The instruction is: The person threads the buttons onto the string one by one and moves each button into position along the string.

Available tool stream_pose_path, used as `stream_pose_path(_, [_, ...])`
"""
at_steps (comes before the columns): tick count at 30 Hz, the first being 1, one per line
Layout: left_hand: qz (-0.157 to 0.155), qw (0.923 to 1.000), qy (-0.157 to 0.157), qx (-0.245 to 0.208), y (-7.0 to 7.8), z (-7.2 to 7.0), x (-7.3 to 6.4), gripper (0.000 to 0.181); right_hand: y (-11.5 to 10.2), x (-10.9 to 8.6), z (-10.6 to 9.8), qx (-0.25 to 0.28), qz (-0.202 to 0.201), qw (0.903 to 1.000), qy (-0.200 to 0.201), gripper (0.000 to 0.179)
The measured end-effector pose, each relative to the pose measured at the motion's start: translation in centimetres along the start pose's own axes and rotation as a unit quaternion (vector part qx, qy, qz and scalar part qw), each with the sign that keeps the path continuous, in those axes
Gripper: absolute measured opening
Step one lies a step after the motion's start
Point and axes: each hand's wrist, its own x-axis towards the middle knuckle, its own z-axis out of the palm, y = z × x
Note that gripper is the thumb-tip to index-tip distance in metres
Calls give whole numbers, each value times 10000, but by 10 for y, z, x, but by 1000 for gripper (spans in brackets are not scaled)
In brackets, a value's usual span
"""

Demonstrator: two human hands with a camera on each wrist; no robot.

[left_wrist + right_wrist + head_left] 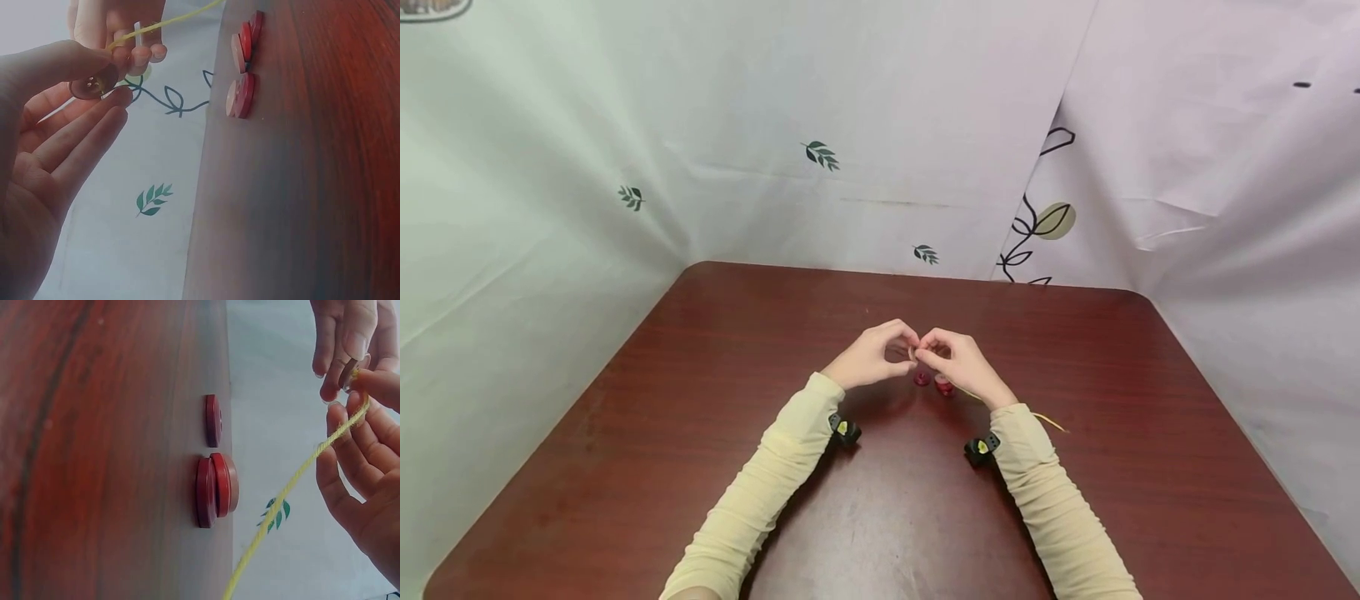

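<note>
Left hand [871,357]: thumb and fingers pinch a brown button [94,83], small holes in its face, held up above the table [880,525]. Right hand [961,363]: thumb and fingertips pinch a yellow string [290,481] right at that button; the two hands' fingertips meet there, or nearly so. We see a bit of yellow at the button, but can't tell if the string passes through a hole. The rest of the string trails back past the right wrist, and we spot its end sticking out beside the right sleeve [1060,500].

Under the hands, on the tabletop, we count a lone dark red button [213,420] lying flat, and just beside it a slightly uneven stack [220,485] of three: dark red at the bottom, red in the middle, pinkish on top.

We also log pale yellow sleeves on both arms, a small black camera [848,432] at the left wrist and another black camera [979,450] at the right, plus a white backdrop [880,192] with leaf prints behind the dark reddish-brown table.
</note>
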Motion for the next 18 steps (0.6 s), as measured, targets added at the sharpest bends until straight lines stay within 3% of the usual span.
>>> stream_pose_path(7, [24,10000,52,59,1,-2,1,30,-1,0,1,-101,27,9999,48,14])
stream_pose_path(18, [73,9987,364,337,5,-3,2,33,0,0,0,362,-80,9993,14,14])
